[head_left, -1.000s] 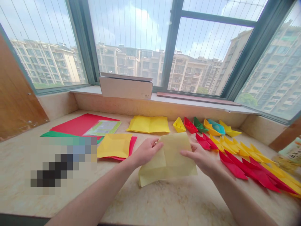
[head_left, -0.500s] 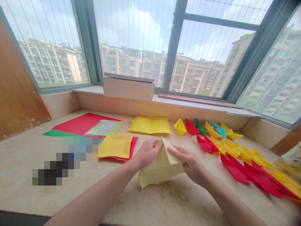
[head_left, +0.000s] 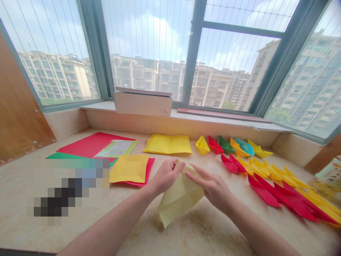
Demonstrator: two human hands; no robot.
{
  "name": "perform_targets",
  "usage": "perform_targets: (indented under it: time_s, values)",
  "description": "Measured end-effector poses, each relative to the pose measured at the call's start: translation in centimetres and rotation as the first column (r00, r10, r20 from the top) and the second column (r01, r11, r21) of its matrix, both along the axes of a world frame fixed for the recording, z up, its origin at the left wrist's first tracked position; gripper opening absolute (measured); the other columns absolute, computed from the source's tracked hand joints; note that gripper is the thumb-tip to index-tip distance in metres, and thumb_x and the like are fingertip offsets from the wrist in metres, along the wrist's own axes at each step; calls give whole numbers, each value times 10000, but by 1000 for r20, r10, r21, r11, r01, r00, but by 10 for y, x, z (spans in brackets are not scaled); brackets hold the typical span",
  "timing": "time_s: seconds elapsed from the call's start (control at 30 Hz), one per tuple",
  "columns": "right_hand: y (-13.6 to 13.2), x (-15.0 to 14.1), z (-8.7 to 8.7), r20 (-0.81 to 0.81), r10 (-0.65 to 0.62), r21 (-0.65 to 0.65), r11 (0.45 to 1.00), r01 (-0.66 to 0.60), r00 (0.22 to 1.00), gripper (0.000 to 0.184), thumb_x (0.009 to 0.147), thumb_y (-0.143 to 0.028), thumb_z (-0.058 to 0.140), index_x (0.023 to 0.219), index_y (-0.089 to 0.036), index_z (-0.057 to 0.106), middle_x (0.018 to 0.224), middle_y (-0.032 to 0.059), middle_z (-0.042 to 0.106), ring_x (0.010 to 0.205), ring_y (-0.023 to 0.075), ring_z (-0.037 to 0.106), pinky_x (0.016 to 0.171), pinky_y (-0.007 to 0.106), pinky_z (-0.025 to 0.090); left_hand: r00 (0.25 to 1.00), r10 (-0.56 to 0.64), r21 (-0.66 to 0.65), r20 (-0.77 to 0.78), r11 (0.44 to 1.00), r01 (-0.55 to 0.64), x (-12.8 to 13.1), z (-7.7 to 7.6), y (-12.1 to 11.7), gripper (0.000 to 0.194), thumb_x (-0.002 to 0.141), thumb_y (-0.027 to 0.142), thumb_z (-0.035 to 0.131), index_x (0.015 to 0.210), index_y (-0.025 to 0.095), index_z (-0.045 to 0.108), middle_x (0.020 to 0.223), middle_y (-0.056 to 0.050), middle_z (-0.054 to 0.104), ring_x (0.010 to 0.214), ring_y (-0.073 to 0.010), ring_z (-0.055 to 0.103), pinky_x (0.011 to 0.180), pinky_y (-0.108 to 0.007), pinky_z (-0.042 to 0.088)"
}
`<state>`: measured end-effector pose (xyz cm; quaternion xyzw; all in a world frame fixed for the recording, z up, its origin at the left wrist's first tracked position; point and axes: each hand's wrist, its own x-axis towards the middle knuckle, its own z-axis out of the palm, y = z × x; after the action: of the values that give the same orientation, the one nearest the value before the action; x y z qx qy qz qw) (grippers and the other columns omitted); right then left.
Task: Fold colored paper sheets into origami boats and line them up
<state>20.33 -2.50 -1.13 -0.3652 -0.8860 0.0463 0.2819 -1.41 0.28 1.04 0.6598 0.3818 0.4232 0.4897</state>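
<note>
A pale yellow sheet of paper [head_left: 179, 202] hangs folded between my hands, tilted above the countertop [head_left: 138, 227]. My left hand [head_left: 167, 174] pinches its top left part, thumb on the near side. On the right, my right hand [head_left: 210, 183] grips the folded upper right side, its fingers laid along the paper and partly hiding it. Left of my left hand lies a stack of yellow squares [head_left: 129, 169] over red paper [head_left: 150, 171]. Beyond my hands is a pile of creased yellow sheets [head_left: 167, 144].
Several folded paper boats stand at the right, including a yellow boat [head_left: 202, 145], a green boat [head_left: 226, 145] and a red boat [head_left: 262, 193]. Large red sheets [head_left: 85, 144] and a clear packet [head_left: 115, 148] lie far left. A white box [head_left: 142, 103] sits on the sill.
The right side of the pale yellow sheet has been folded over, and my right hand has moved left towards my left hand. The sheet's lower edge now hangs at a slant.
</note>
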Motion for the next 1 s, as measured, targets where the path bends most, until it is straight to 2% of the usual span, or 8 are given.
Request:
perform_targets:
  time_s: [0.1, 0.23, 0.4, 0.47, 0.63, 0.83, 0.93, 1.0]
  values:
    - [0, -2, 1, -44, 56, -46, 997, -58, 998, 777, 789, 46, 392, 1416, -407, 462, 1547, -33, 371, 1297, 239, 521, 1035, 412, 478, 996, 78, 61, -46, 995, -75, -1, 0, 2, 330, 843, 447, 610, 692, 174, 502, 610, 47, 455, 547, -99, 405, 484, -206, 283]
    - [-1, -3, 1, -309, 31, -128, 989, -73, 951, 648, 852, -60, 486, 1436, -341, 453, 1420, 50, 532, 1266, 253, 539, 1021, 408, 485, 991, 132, 95, 10, 987, -132, -3, 0, 6, 387, 871, 486, 566, 657, 183, 456, 598, 53, 429, 547, -97, 397, 490, -207, 285]
    - [-3, -4, 10, -672, -164, -358, 925, -123, 722, 877, 869, -331, 666, 1539, -338, 100, 1363, 113, 559, 1109, 253, 636, 893, 397, 550, 924, 371, 65, 92, 924, -377, -5, -1, 7, 418, 854, 543, 571, 668, 181, 474, 602, 45, 471, 547, -99, 416, 488, -205, 304]
    - [-2, -5, 14, -737, -248, -435, 886, -160, 629, 862, 873, -408, 663, 1534, -319, 117, 1282, 118, 616, 1017, 246, 675, 841, 385, 564, 910, 401, 82, 106, 908, -410, -3, -1, 5, 425, 854, 539, 578, 660, 180, 457, 596, 53, 452, 542, -89, 398, 485, -197, 299]
    - [6, -2, 17, -747, -418, -556, 819, -142, 517, 679, 799, -441, 747, 1388, -251, 469, 1087, 90, 707, 919, 259, 698, 785, 363, 571, 962, 233, 35, 143, 970, -240, 4, 2, -6, 420, 806, 539, 647, 704, 174, 467, 618, 59, 467, 538, -79, 420, 481, -183, 323]
    - [9, -3, 21, -867, -428, -479, 858, -187, 257, 1119, 681, -374, 857, 1538, -311, 141, 1029, 68, 718, 843, 261, 717, 739, 400, 595, 972, -88, -57, 220, 993, 103, 8, 9, -16, 390, 771, 493, 706, 829, 177, 484, 687, 11, 628, 568, -116, 568, 505, -190, 388]
    - [7, -6, 24, -889, -426, -455, 867, -204, 170, 1184, 680, -396, 852, 1546, -331, 47, 1119, 80, 690, 936, 263, 708, 811, 410, 581, 981, 19, -30, 191, 999, -13, 9, 7, -15, 375, 807, 504, 668, 820, 182, 475, 628, 26, 613, 516, -108, 554, 464, -180, 359]
    - [5, -9, 23, -872, -443, -484, 843, -235, 208, 1127, 711, -431, 823, 1547, -316, 75, 1146, 94, 676, 993, 266, 693, 858, 412, 560, 968, 136, -2, 209, 990, -138, 10, 3, -13, 374, 830, 522, 635, 807, 191, 463, 621, 27, 617, 517, -118, 572, 459, -187, 375]
